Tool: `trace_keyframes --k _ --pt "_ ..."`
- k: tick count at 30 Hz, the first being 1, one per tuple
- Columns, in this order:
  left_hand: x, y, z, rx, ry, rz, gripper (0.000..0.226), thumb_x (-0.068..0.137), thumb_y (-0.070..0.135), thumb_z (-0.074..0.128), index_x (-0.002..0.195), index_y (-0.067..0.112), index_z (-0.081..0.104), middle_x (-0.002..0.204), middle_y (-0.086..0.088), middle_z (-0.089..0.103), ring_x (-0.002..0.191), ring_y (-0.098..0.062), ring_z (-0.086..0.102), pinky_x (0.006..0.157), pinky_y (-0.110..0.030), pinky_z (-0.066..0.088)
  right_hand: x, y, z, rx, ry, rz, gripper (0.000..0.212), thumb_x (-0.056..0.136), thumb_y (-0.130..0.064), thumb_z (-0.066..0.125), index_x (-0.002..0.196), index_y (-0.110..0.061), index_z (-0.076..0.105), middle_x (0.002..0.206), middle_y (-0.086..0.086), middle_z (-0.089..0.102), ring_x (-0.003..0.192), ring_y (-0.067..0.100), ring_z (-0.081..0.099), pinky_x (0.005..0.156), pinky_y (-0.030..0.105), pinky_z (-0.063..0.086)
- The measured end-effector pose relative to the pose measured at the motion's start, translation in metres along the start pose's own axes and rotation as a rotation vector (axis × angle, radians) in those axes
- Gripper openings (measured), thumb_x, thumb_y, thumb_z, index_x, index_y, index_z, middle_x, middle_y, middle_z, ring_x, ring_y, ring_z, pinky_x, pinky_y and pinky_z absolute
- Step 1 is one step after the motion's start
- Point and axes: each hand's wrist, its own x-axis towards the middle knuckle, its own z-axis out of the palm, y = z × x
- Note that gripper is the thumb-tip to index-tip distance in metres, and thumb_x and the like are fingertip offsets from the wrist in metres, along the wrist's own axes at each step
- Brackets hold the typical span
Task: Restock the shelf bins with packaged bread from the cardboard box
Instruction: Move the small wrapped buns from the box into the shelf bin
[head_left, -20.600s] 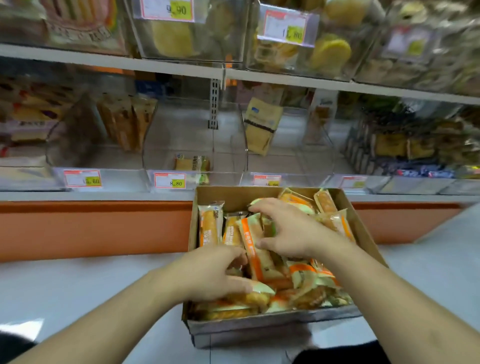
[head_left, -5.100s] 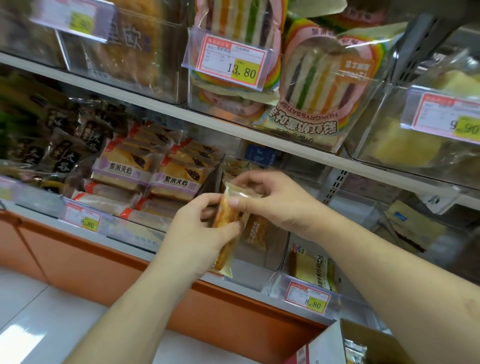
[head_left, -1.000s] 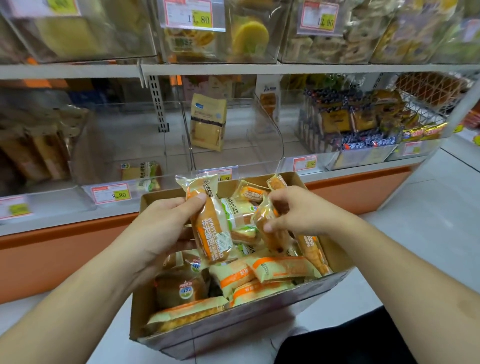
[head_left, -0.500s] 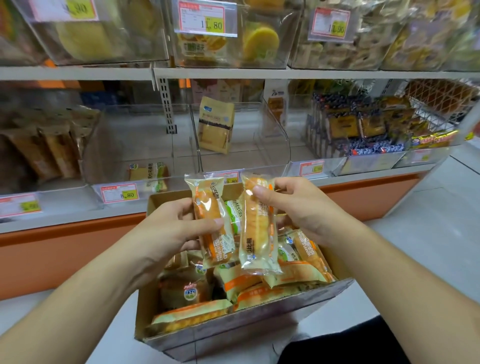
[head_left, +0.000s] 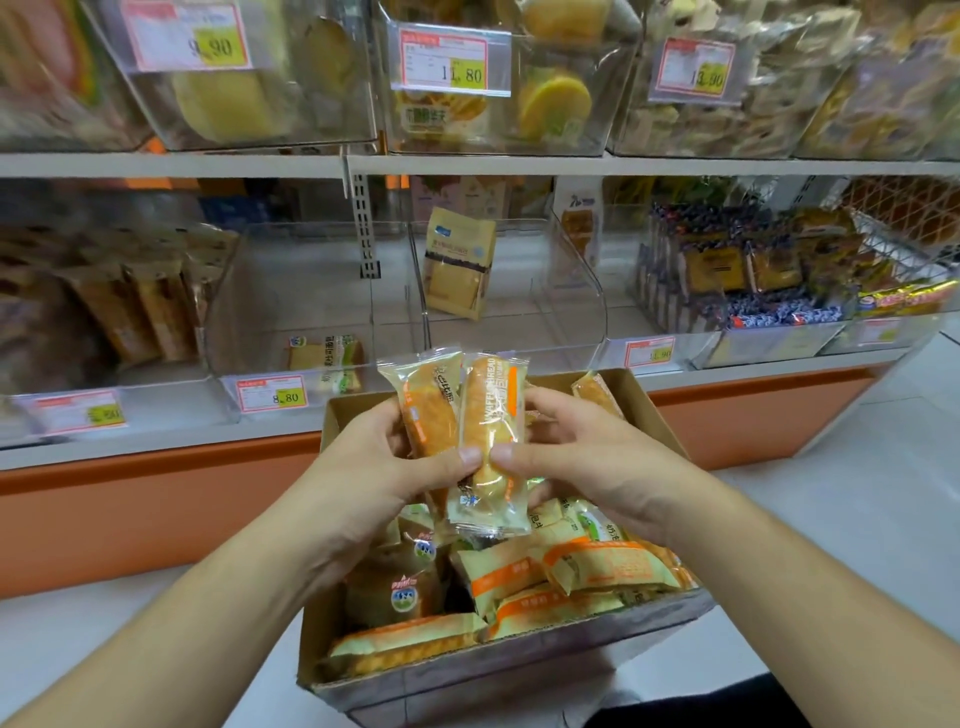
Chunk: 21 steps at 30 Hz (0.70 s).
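Two packaged waffle breads stand upright side by side above the cardboard box (head_left: 670, 431). My left hand (head_left: 384, 467) grips the left pack (head_left: 428, 410), and its thumb also touches the right pack (head_left: 491, 415). My right hand (head_left: 582, 457) pinches the right pack from the other side. The box holds several more bread packs (head_left: 571, 566) in orange and green wrappers. Behind it, the lower shelf carries clear plastic bins (head_left: 311, 291), one with a single small pack (head_left: 332, 358) at its front.
Another clear bin (head_left: 571, 291) holds one yellow bag (head_left: 460, 265). Fuller bins of bread stand at left (head_left: 130, 312) and right (head_left: 727, 270). Price tags (head_left: 270, 393) line the shelf front. An orange base panel (head_left: 156, 509) runs below, and white floor lies at right.
The two packs have come together in front of me, now held by both hands touching. The view has tilted slightly; the box and shelf stay put.
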Motion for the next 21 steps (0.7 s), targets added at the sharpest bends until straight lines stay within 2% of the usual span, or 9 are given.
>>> trace_keyframes --k 4,7,9,12,16,17,19,21 --pt "0.002 0.001 -0.005 -0.017 0.005 0.000 0.042 0.087 0.017 0.080 0.126 0.020 0.065 0.114 -0.002 0.079 0.106 -0.021 0.076 0.100 -0.047 0.055 0.002 -0.003 0.000 -0.008 0.042 -0.031 0.044 0.094 -0.016 0.080 0.133 -0.029 0.066 0.116 0.005 0.079 0.107 0.022 0.076 0.094 0.041 0.061" --pt "0.004 0.003 -0.012 -0.041 0.038 0.000 0.035 0.090 0.012 0.076 0.124 0.016 0.066 0.112 -0.006 0.079 0.104 -0.023 0.076 0.099 -0.048 0.056 0.000 -0.008 -0.005 0.118 0.058 -0.016 0.043 0.096 -0.004 0.072 0.131 -0.027 0.068 0.114 0.011 0.079 0.099 0.024 0.077 0.080 0.038 0.060" --pt "0.005 0.005 -0.019 -0.026 0.067 0.009 0.035 0.090 0.012 0.076 0.124 0.016 0.067 0.110 -0.006 0.079 0.103 -0.024 0.077 0.097 -0.048 0.057 0.001 -0.008 -0.009 0.169 0.057 0.002 0.047 0.095 0.001 0.067 0.132 -0.027 0.069 0.117 0.013 0.078 0.106 0.032 0.076 0.086 0.045 0.059" --pt "0.007 0.009 -0.032 0.012 0.127 0.042 0.032 0.090 0.012 0.076 0.121 0.016 0.067 0.106 -0.004 0.080 0.098 -0.022 0.078 0.084 -0.038 0.060 0.003 -0.006 -0.015 0.170 0.051 0.003 0.054 0.085 -0.001 0.072 0.132 -0.028 0.069 0.122 0.019 0.075 0.111 0.041 0.073 0.090 0.053 0.058" --pt "0.007 0.014 -0.047 0.022 0.193 0.084 0.030 0.090 0.009 0.075 0.119 0.014 0.070 0.104 -0.007 0.080 0.095 -0.023 0.078 0.077 -0.035 0.060 0.006 -0.006 -0.014 0.043 0.084 -0.021 0.045 0.083 -0.003 0.079 0.123 -0.021 0.073 0.115 0.014 0.078 0.107 0.033 0.073 0.083 0.040 0.052" --pt "0.007 0.015 -0.050 0.025 0.202 0.092 0.029 0.090 0.008 0.075 0.118 0.013 0.070 0.103 -0.007 0.080 0.094 -0.023 0.078 0.074 -0.032 0.061 0.008 -0.007 -0.013 0.045 0.116 -0.024 0.043 0.078 -0.008 0.081 0.119 -0.021 0.075 0.113 0.013 0.079 0.106 0.034 0.074 0.084 0.042 0.052" --pt "0.006 0.016 -0.057 0.037 0.210 0.110 0.027 0.091 0.007 0.075 0.117 0.012 0.071 0.101 -0.008 0.080 0.090 -0.021 0.079 0.065 -0.024 0.060 0.011 -0.009 -0.010 0.085 0.180 -0.034 0.041 0.072 -0.015 0.081 0.112 -0.020 0.078 0.111 0.015 0.079 0.097 0.033 0.073 0.083 0.046 0.051" --pt "0.003 0.018 -0.066 0.042 0.220 0.128 0.026 0.091 0.005 0.074 0.116 0.013 0.070 0.100 -0.008 0.081 0.089 -0.021 0.079 0.063 -0.022 0.060 0.014 -0.012 -0.007 0.115 0.231 -0.059 0.033 0.078 -0.012 0.082 0.110 -0.017 0.079 0.104 0.016 0.079 0.084 0.026 0.070 0.075 0.039 0.052"
